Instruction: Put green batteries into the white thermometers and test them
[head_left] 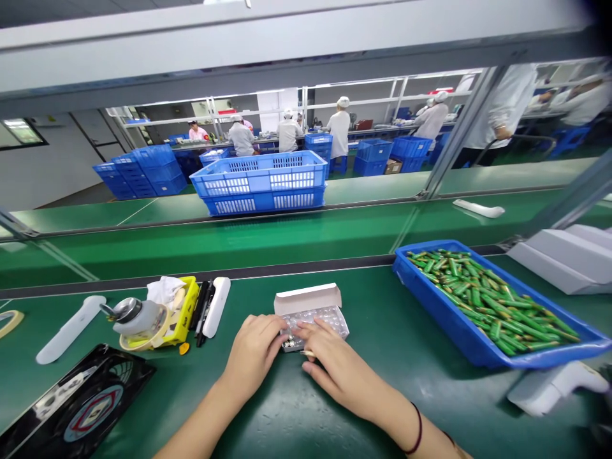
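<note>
A small white cardboard box (308, 299) lies on the green bench in front of me with its lid raised at the back. Inside it sits a clear plastic tray (335, 317) with rows of round pockets. My left hand (255, 349) grips the box's front left corner, thumb and fingers bent around it. Over the front of the tray reaches my right hand (329, 358), its fingertips on the pockets. A thin pale stick-like piece (307, 353) pokes out from between the right fingers; most of it is hidden. Shiny bits show in the pockets near the left fingertips.
A blue tray (521, 363) full of green cylindrical parts stands at right, beside a white handheld device (557, 387). At left are a yellow basket (189, 309), a grey bottle (138, 319), black pens (203, 312) and a black case (71, 408). Blue crates (261, 175) stand beyond.
</note>
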Available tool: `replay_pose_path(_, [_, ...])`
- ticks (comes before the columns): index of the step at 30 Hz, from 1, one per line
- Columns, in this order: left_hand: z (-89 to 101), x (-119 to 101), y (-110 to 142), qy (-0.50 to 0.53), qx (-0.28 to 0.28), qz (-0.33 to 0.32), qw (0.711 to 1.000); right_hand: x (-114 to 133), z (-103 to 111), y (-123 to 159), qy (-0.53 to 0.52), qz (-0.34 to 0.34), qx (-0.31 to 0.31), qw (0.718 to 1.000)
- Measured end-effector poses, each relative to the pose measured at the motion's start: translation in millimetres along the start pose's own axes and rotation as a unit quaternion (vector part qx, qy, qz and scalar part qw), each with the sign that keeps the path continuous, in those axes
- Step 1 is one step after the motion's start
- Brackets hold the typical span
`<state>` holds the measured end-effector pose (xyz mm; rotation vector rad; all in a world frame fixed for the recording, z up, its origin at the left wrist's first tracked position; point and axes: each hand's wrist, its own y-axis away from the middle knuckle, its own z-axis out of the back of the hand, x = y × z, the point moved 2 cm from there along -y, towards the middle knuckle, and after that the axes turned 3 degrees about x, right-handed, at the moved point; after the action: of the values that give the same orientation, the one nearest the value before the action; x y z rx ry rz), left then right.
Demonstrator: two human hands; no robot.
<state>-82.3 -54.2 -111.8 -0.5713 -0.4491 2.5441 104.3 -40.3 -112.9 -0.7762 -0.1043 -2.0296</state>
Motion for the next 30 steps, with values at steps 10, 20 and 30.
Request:
replay_pose_path(10, [-1.9,-3.0,-10.6,0.07,0.134,0.096,0.984,-5.5,-2.0,1.9,-0.043,-0.006,-0.086,0.995])
replay_pose_path(20, [-0.8,9.5,-3.7,0.328,-0.022,0.267,0.906,-8.2,-0.7,0.3,-0.034,-0.026,-0.041,0.998])
replay_pose_path(30, [2.9,3.0,-8.1,0.544,-0.134,0.323,0.762,3.1,4.6,4.6,-0.103,-0.062,-0.136,0.983])
